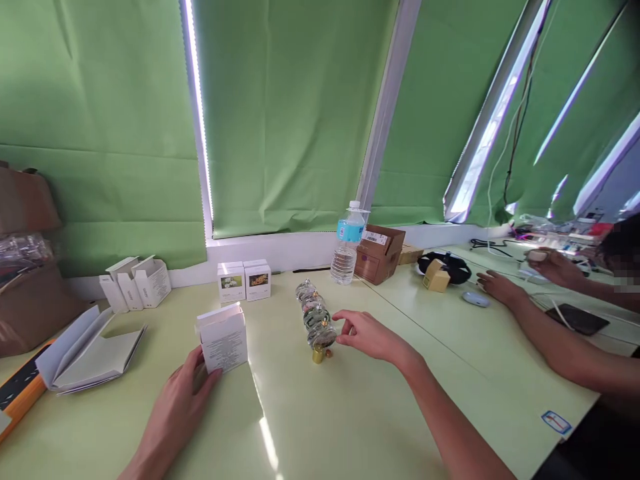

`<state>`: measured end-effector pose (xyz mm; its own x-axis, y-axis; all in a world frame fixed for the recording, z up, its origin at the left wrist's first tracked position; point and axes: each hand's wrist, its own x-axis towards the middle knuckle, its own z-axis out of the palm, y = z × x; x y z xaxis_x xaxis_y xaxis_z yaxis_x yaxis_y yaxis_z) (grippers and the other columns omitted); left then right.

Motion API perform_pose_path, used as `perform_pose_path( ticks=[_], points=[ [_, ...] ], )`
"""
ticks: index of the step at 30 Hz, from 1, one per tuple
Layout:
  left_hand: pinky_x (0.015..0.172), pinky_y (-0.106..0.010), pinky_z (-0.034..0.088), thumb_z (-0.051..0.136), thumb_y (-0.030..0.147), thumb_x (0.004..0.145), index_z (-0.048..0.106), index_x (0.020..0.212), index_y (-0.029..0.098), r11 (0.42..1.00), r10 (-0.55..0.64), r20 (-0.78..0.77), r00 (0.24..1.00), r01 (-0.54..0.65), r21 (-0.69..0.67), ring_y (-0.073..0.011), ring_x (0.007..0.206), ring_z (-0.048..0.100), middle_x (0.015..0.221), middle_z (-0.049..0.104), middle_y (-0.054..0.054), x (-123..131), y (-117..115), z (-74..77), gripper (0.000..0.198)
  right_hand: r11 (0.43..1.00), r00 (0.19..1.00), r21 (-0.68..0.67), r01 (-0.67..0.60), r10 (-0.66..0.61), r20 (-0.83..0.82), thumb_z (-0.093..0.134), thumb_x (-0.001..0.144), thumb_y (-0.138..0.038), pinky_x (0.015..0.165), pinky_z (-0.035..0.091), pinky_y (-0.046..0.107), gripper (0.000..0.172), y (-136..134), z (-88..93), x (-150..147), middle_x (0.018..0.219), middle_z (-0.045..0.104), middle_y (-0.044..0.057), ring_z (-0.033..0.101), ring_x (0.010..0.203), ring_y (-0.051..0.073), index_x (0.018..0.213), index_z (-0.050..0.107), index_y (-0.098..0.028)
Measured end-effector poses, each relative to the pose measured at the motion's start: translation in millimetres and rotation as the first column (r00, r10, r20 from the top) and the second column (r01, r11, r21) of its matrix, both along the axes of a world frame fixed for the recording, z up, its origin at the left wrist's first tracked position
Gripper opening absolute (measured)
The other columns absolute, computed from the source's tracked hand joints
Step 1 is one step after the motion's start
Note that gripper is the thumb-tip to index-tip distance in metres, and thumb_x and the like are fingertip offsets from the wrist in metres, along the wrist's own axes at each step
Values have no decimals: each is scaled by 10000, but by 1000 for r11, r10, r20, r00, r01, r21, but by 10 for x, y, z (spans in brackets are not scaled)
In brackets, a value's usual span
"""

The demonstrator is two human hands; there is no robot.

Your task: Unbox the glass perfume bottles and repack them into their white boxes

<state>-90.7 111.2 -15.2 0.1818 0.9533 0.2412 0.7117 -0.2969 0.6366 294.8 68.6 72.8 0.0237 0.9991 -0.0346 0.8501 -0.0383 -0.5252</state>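
A small white carton [225,340] with fine print on its side stands upright on the table, its top flap raised. My left hand [187,393] grips its lower left corner, thumb in front. In the middle is a row of small, round clear-glass bottles [319,322] with gold necks, close together. Beside the nearest bottles is my right hand [367,333], with thumb and index finger apart and the other fingers curled. Whether its fingertips touch the glass I cannot tell. A gold cap [318,354] stands in front of the row.
Two white picture boxes [244,281] and several opened white cartons [137,285] stand along the back. Folded card [100,357] lies left. A water bottle [347,247] and brown box [379,255] stand behind. To the right, another person's arms [545,333] rest near a mouse [475,299].
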Motion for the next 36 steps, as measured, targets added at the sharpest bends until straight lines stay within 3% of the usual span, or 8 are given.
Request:
perform_pose_path(
  ticks=[6,11,16,20,26,30,33,36],
  points=[
    [824,-444,544,453,571,886,360,1383,260,990,123,43,991,-126,57,-325,1177,591,1344,582,-106,100,-97,73,594,996,998,59,-65,66,-16,577,840,-339,647,411,300,408,71,-58,-70,832,676,36,588,734,198,1220,654,-210],
    [870,-463,524,515,523,866,384,1355,253,878,190,179,965,-249,410,-323,1164,563,1330,534,-123,167,-284,249,574,987,993,116,-115,116,-1,579,846,-315,684,416,291,287,41,-25,-234,838,672,35,575,735,182,1075,729,-227],
    [907,-411,496,561,287,884,517,1204,292,749,-8,5,1000,3,663,-269,1027,625,1113,631,-77,231,-438,228,323,964,974,153,-218,225,-25,593,855,-326,750,449,298,312,8,-56,-473,1005,654,56,594,825,188,1128,714,-237],
    [885,-373,518,590,297,881,502,1261,311,793,-170,-122,978,209,572,-263,1030,645,1164,655,-64,368,-500,120,391,936,949,181,-303,314,-36,580,882,-343,851,452,319,339,-91,-81,-700,1067,670,63,607,959,216,1192,685,-254],
    [884,-406,553,591,452,869,431,1363,323,927,-206,-104,973,228,296,-276,1062,651,1263,639,-61,455,-476,10,535,906,919,231,-354,383,-95,512,935,-375,944,432,332,362,-252,19,-898,1133,691,53,579,1099,216,1248,643,-250],
    [897,-361,556,561,443,892,577,1218,341,947,-253,-45,966,257,193,-254,1093,645,1194,681,-22,451,-462,24,342,946,980,278,-166,189,-57,411,967,-325,788,467,305,342,-215,91,-698,1107,695,60,628,925,196,1161,674,-226],
    [894,-351,558,568,448,884,603,1188,352,954,-245,-3,970,241,180,-253,1086,649,1181,686,-9,449,-462,42,321,983,995,169,-71,59,75,424,941,-297,658,424,297,307,-148,30,-458,881,712,50,624,757,199,987,716,-215],
    [889,-347,557,560,454,889,601,1198,345,956,-257,2,966,254,151,-253,1084,647,1191,680,-15,442,-465,51,330,998,983,56,-37,27,182,552,863,-279,642,390,280,196,-91,-124,-318,830,693,55,629,820,227,961,706,-208]
  ],
)
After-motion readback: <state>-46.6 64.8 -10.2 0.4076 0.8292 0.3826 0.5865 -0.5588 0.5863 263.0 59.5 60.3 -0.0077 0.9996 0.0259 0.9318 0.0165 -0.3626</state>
